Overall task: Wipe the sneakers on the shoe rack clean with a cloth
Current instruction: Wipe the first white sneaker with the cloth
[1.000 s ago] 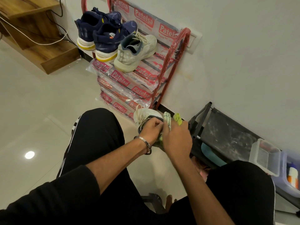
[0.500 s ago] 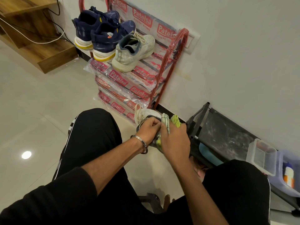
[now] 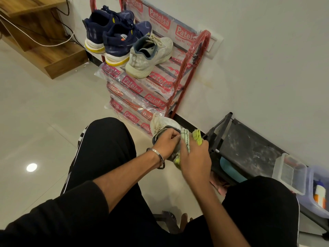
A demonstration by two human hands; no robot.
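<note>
Wood-grain shelving (image 3: 44, 56) sits at the far left on the pale tiled floor (image 3: 35, 122), with a white cable (image 3: 35, 41) draped across it. Just right of it stands the red shoe rack (image 3: 188, 68), its tiers still wrapped in printed plastic. On the top tier two navy sneakers (image 3: 114, 38) with yellow-edged soles sit side by side, and a white sneaker (image 3: 149, 56) rests touching the nearer navy one, heel toward the camera.

Lower down, between the person's black-trousered knees, the left hand (image 3: 165, 143), a metal bangle (image 3: 160, 157) on its wrist, curls its fingers over the collar of a second white sneaker (image 3: 163, 123), holding it off the floor in front of the rack's bottom tier. The right hand (image 3: 194, 157) grips a yellow-green and white cloth (image 3: 188, 139) and presses it against the side of that sneaker nearest the wall.

Further right, a black low stand (image 3: 249, 148) runs along the wall, with a clear plastic tub (image 3: 288, 172) and a lilac container (image 3: 318, 189) on it.
</note>
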